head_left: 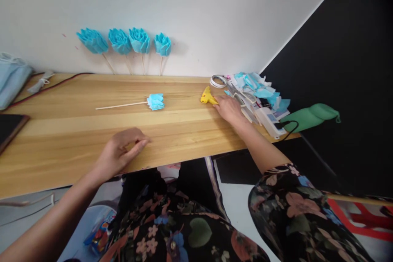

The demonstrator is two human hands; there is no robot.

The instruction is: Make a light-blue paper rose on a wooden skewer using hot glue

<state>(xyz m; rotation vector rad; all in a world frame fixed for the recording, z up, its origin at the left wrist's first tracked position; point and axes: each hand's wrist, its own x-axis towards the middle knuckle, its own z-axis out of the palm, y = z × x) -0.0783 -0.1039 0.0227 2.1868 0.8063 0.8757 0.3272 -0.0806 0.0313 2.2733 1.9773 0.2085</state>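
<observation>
My left hand (124, 149) hovers at the front of the wooden table (172, 131), its fingers curled and the thumb tip close to the fingertips. No object shows between them. My right hand (229, 108) reaches to the right side, with its fingers on the handle of a small yellow glue gun (208, 96). Part of the handle is hidden by the fingers. Between and beyond the hands lies a small light-blue paper flower (156, 102) on a thin wooden stick (123, 106), its stick pointing left.
Several finished blue flowers (139, 41) on sticks lean against the wall. At the right are a tape roll (218, 81), scissors (242, 92), blue scraps (254, 84), a white power strip (270, 123) and a green pouch (310, 116). A dark tablet-like object (10, 129) lies left.
</observation>
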